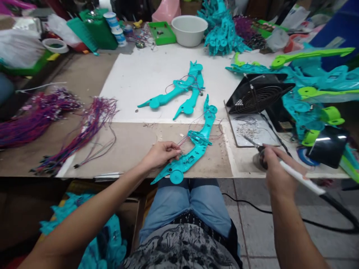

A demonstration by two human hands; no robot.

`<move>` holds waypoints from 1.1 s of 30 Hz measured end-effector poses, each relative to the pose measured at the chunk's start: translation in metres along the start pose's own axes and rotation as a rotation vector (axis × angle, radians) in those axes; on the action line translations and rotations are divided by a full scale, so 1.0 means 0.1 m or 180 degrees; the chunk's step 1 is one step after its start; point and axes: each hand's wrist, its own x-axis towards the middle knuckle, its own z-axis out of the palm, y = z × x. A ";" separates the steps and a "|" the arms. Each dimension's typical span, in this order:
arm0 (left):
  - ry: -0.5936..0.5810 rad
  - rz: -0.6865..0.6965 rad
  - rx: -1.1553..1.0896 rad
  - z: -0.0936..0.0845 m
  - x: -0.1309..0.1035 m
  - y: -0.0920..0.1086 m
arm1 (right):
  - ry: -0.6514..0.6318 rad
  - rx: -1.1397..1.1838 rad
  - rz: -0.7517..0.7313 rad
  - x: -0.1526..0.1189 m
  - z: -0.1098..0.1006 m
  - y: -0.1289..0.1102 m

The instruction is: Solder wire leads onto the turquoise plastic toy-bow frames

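My right hand [280, 172] is closed around the white-handled soldering iron [297, 175], its tip pointing left over a board [241, 130] littered with small scraps. My left hand [165, 153] is pinched at a small metallic part [181, 152] with thin wires running to it, just above a long teal plastic piece [193, 153]. This piece lies aslant at the table's front edge, its round end jutting over my lap. Loose thin wires loop about its upper half. Farther back, another pair of joined teal pieces [179, 89] rests on white paper.
A black fan [258, 93] stands tilted behind the board. Bundles of red and purple wires [92, 127] lie on the left. A white basin [190, 30], a green tray [162, 33] and heaped teal parts [221, 33] are at the back. More teal and lime-green pieces [303, 101] crowd the right.
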 end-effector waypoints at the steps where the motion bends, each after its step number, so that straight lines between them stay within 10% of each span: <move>1: -0.0006 0.0043 0.0059 0.00 0.01 -0.01 | -0.0010 0.0036 -0.0038 -0.09 0.08 -0.12; 10: 0.0200 0.0803 0.1032 0.19 -0.05 0.01 | -0.0143 0.0221 -0.0525 -0.73 0.45 -0.63; 33: 0.0723 0.1750 0.2414 0.44 -0.04 -0.14 | -0.0422 0.0274 -0.1007 -0.80 0.58 -0.59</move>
